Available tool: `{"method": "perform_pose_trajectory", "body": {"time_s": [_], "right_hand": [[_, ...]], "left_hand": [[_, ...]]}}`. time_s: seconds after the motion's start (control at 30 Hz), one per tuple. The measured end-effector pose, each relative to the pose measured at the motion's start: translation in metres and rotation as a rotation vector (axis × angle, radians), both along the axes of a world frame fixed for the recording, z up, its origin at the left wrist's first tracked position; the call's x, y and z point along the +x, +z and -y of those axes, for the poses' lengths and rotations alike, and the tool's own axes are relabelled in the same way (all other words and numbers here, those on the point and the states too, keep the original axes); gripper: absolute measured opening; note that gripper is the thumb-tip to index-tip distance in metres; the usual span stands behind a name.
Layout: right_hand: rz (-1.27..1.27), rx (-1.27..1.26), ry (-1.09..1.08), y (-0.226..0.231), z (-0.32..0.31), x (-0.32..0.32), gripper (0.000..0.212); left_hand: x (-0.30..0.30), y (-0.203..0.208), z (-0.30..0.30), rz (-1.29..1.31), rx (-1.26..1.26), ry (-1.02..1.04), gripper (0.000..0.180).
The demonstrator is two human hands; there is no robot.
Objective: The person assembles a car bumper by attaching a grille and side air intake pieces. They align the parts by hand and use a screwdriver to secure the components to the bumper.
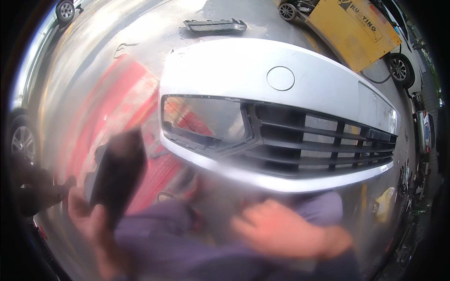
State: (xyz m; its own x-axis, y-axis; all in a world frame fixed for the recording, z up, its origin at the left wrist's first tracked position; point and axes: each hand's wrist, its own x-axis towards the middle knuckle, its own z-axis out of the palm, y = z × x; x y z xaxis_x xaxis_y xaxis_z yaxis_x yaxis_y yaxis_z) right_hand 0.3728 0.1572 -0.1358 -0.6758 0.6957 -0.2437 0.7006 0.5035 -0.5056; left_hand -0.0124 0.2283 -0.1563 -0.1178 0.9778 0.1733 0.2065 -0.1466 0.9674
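A dark, flat, phone-shaped piece (119,175) stands tilted in my left hand (86,210), at the lower left. My thumb and fingers grip its lower edge; blur hides its exact kind. My right hand (281,229) is low in the middle, in front of my knee, with its fingers curled in. Whatever they may hold is hidden. Beyond both hands lies a white car bumper (220,65) with a round cover on its face. Black grille slats (281,133) fill its lower right part, and a framed opening is at its left. The right hand is apart from it.
Red material (117,84) covers the floor to the left of the bumper. Farther off are a loose grille piece (213,26) and a yellow wheeled machine (356,30). Car wheels (23,140) show at the left. A yellowish bag (385,203) lies at the right.
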Motion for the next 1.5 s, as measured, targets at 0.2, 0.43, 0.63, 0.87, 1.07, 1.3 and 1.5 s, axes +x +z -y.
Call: {"method": "perform_pose_trajectory", "body": {"time_s": [0.2,0.43,0.63,0.87,1.07,1.3,1.5], "right_hand": [[-0.073,0.065,-0.014,-0.002,0.008,0.004,0.027],[-0.157,0.131,-0.121,-0.003,0.025,-0.003,0.016],[-0.181,0.091,-0.1,-0.005,0.032,-0.005,0.019],[-0.166,0.023,-0.074,-0.001,0.025,0.001,0.021],[-0.117,-0.028,-0.021,-0.009,0.014,-0.001,0.023],[0.113,-0.03,-0.013,-0.026,0.004,-0.01,0.041],[-0.111,-0.042,-0.158,-0.031,-0.006,-0.018,0.04]], "left_hand": [[-0.015,-0.025,-0.014,-0.105,-0.042,-0.007,0.034],[-0.025,-0.047,-0.029,-0.195,-0.071,0.031,0.023],[-0.01,-0.043,-0.024,-0.247,-0.119,0.027,0.022],[-0.007,-0.044,-0.023,-0.206,-0.101,-0.027,0.035],[0.006,-0.039,-0.003,-0.241,-0.038,-0.016,0.039],[0.011,-0.04,0.017,-0.451,0.106,-0.187,0.051],[0.035,-0.022,0.014,-0.501,0.261,-0.459,0.047]]}}
